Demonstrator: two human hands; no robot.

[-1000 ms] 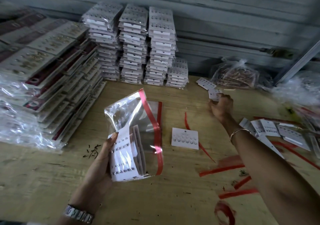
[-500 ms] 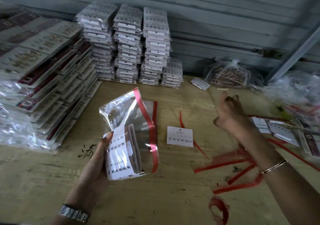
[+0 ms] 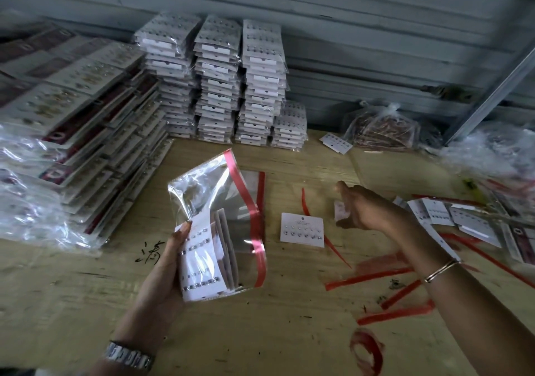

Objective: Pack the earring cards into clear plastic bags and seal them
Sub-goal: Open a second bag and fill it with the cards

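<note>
My left hand [image 3: 162, 268] grips a clear plastic bag [image 3: 214, 196] with a red seal strip, held up over the wooden table [image 3: 260, 332]. Several white earring cards [image 3: 202, 262] stand inside it, and its mouth is open at the right. To the right of the bag, my right hand [image 3: 367, 210] holds one earring card [image 3: 341, 212], mostly hidden behind the palm. A single earring card [image 3: 302, 231] lies flat on the table between my hands. Loose cards [image 3: 451, 216] are spread at the right, partly under my forearm.
Tall stacks of bagged cards [image 3: 220, 86] line the back wall, and larger bagged stacks [image 3: 75, 132] fill the left side. One card [image 3: 335, 143] and a tied bag of reddish items [image 3: 382, 128] lie at the back right. Peeled red strips [image 3: 370, 277] litter the table.
My right hand picked up a card from the back right and drew it toward the bag. My left hand kept holding the bag in place.
</note>
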